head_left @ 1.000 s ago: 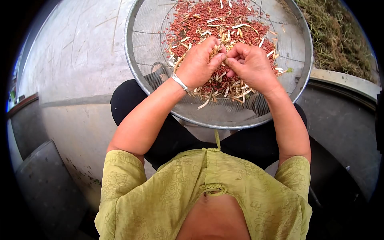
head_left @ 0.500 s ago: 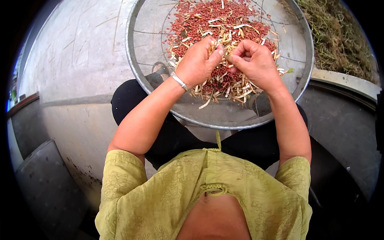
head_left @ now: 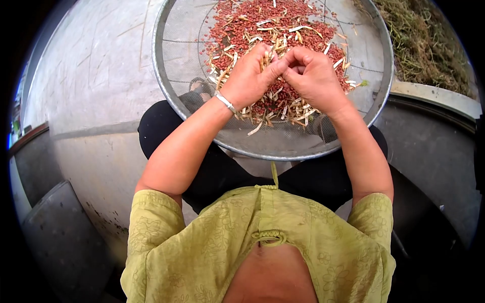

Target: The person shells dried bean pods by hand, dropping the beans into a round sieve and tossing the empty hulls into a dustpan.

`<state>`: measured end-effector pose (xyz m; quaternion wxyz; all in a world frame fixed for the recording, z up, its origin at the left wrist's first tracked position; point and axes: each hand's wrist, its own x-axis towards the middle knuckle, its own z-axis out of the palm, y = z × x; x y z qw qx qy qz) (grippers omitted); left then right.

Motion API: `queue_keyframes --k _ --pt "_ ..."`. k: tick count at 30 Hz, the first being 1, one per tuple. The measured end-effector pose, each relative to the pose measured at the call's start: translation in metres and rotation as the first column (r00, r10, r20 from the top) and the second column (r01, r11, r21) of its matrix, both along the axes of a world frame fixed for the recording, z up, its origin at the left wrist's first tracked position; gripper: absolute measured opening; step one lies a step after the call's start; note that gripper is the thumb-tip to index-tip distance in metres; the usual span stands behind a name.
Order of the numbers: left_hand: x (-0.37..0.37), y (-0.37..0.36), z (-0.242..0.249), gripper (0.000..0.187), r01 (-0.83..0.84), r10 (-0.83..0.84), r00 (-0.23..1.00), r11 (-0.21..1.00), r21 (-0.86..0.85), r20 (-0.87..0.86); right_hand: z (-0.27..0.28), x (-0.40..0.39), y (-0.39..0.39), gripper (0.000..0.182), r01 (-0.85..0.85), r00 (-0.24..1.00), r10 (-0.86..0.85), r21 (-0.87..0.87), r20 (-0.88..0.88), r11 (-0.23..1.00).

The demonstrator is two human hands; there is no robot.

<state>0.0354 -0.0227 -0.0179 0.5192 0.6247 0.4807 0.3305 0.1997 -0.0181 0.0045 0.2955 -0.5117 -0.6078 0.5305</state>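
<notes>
A round wire-mesh sieve (head_left: 158, 55) rests across my knees. Small red beans (head_left: 290, 12) are spread over its mesh, with pale dry pod pieces (head_left: 300, 107) scattered among them. My left hand (head_left: 248, 77), with a light band at the wrist, is closed around a small bunch of dry bean pods (head_left: 266, 59) above the pile. Beside it my right hand (head_left: 318, 81) is closed in a pinch, its fingertips touching the left thumb and fingers. Whatever lies between the right fingertips is hidden.
Dried plant stalks (head_left: 429, 48) are heaped on the right behind a pale curved edge (head_left: 437, 98). Concrete floor (head_left: 101, 60) extends on the left. A dark grey panel (head_left: 65, 227) stands at the lower left. A foot (head_left: 202, 90) shows through the mesh.
My right hand has moved left, so its fingertips now meet my left hand. The sieve has shifted slightly left in view. My left hand keeps its grip on the pods.
</notes>
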Motion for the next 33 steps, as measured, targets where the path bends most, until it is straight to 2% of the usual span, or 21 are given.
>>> queue_keyframes --k 1,3,4,6,8,9,10,12,15,17,21,23,24,26,27,28,30,33 --pt "-0.001 0.001 0.000 0.018 -0.001 0.001 1.000 1.000 -0.001 0.001 0.002 -0.001 -0.001 0.007 -0.003 0.999 0.001 -0.027 -0.046 1.000" --pt "-0.004 0.004 0.003 0.017 0.046 0.037 0.966 0.951 -0.307 0.258 0.008 0.000 0.002 0.006 -0.009 0.996 0.004 -0.054 -0.092 0.999" --pt "-0.006 0.005 0.005 0.017 0.045 0.038 0.965 0.951 -0.305 0.260 0.014 0.004 0.004 0.006 -0.007 0.996 0.000 -0.082 -0.090 0.997" --pt "-0.008 0.006 0.009 0.016 0.057 0.121 0.906 0.915 -0.399 0.407 0.014 0.015 0.008 0.008 -0.008 0.996 -0.002 -0.109 -0.084 0.994" --pt "-0.012 0.006 0.016 0.014 0.043 0.153 0.897 0.903 -0.428 0.414 0.001 0.029 0.013 0.010 -0.144 0.940 0.103 0.103 0.325 0.984" --pt "-0.014 0.007 0.021 0.013 0.037 0.179 0.886 0.893 -0.449 0.429 -0.003 0.031 0.014 0.012 -0.250 0.860 0.169 0.108 0.481 0.962" --pt "-0.015 0.008 0.023 0.012 0.033 0.203 0.873 0.882 -0.470 0.443 -0.009 0.031 0.012 0.012 -0.249 0.860 0.169 0.108 0.481 0.962" --pt "-0.018 0.008 0.022 0.011 0.048 0.196 0.859 0.889 -0.455 0.473 -0.023 0.028 0.007 0.015 -0.401 0.761 0.222 0.174 0.610 0.899" --pt "-0.021 0.009 0.020 0.010 0.096 0.138 0.847 0.911 -0.402 0.514 -0.029 0.020 0.002 0.010 -0.397 0.723 0.192 0.172 0.664 0.901" --pt "-0.021 0.010 0.019 0.010 0.047 0.146 0.887 0.915 -0.401 0.437 -0.035 0.018 0.003 0.007 -0.412 0.685 0.167 0.187 0.709 0.892" --pt "-0.021 0.009 0.017 0.011 0.044 0.106 0.914 0.933 -0.357 0.391 -0.020 0.022 0.010 0.008 -0.377 0.723 0.204 0.129 0.660 0.917" --pt "-0.020 0.008 0.012 0.012 0.025 0.058 0.954 0.962 -0.272 0.294 -0.008 0.023 0.010 0.012 -0.203 0.793 0.119 0.075 0.598 0.976" --pt "-0.020 0.007 0.012 0.012 0.024 0.059 0.954 0.962 -0.272 0.293 -0.008 0.024 0.011 0.012 -0.204 0.793 0.120 0.075 0.597 0.976" --pt "-0.019 0.007 0.011 0.011 0.036 0.027 0.978 0.956 -0.292 0.208 -0.008 0.027 0.012 0.015 -0.103 0.883 0.096 -0.010 0.460 0.995" --pt "-0.016 0.007 0.008 0.012 0.027 0.016 0.985 0.970 -0.243 0.174 -0.008 0.028 0.012 0.017 -0.081 0.910 0.097 -0.056 0.404 0.995" --pt "-0.015 0.006 0.007 0.012 0.027 0.016 0.985 0.970 -0.243 0.173 -0.006 0.027 0.012 0.017 -0.080 0.910 0.096 -0.056 0.403 0.995" --pt "-0.012 0.004 0.008 0.012 0.038 -0.011 0.994 0.965 -0.258 0.105 -0.001 0.024 0.009 0.015 -0.009 0.976 0.039 -0.142 0.212 0.990" --pt "-0.008 0.002 0.003 0.012 0.054 -0.012 0.991 0.951 -0.303 0.136 0.001 0.023 0.007 0.013 -0.020 0.989 0.025 -0.041 0.143 0.999"
